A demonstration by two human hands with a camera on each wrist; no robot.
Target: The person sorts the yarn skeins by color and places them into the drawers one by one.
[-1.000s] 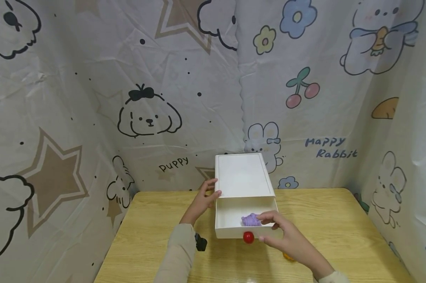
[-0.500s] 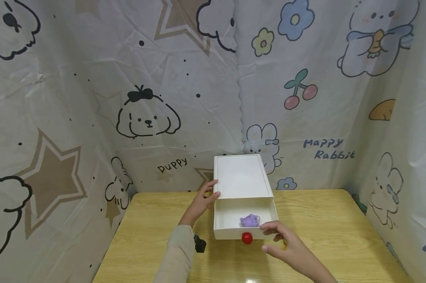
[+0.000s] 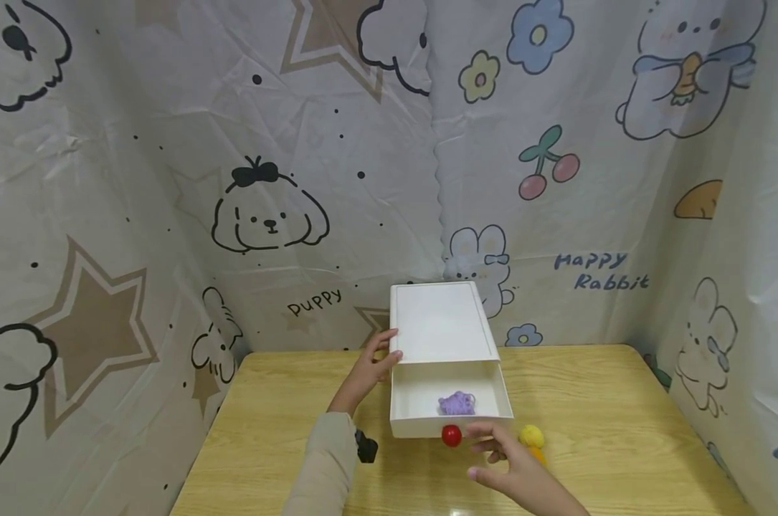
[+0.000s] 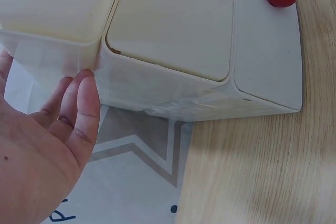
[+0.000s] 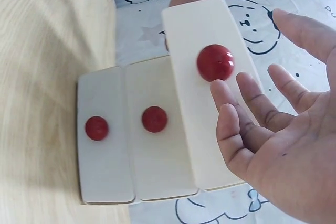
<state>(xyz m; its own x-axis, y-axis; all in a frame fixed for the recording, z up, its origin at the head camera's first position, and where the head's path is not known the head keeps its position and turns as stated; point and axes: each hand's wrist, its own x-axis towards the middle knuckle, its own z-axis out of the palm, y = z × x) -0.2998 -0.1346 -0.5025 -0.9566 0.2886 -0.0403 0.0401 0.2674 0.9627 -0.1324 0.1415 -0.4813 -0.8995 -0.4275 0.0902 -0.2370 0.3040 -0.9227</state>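
A white cabinet [image 3: 443, 322] with drawers stands at the back of the table. Its top drawer [image 3: 417, 426] is pulled out, and a purple, yarn-like bundle [image 3: 456, 404] lies inside near the front. My left hand [image 3: 368, 369] rests against the cabinet's left side; the left wrist view shows the fingertips [image 4: 86, 85] touching the wall. In front of the drawer, my right hand [image 3: 518, 469] holds nothing. Its fingers are loosely bent and spread, with the fingertips close beside the round red knob [image 5: 215, 63] of the open drawer.
Beneath the open drawer, two shut drawers carry red knobs, one in the middle [image 5: 155, 119] and one at the bottom [image 5: 96, 128]. A yellow ball-like thing [image 3: 531, 436] and an orange thing [image 3: 538, 455] lie right of the cabinet on the wooden table [image 3: 621, 430]. Patterned cloth [image 3: 363, 215] hangs behind.
My right hand has drawn back from the purple bundle and come down and left, in front of the drawer beside its knob. The yellow thing has come into view. My left hand stays put.
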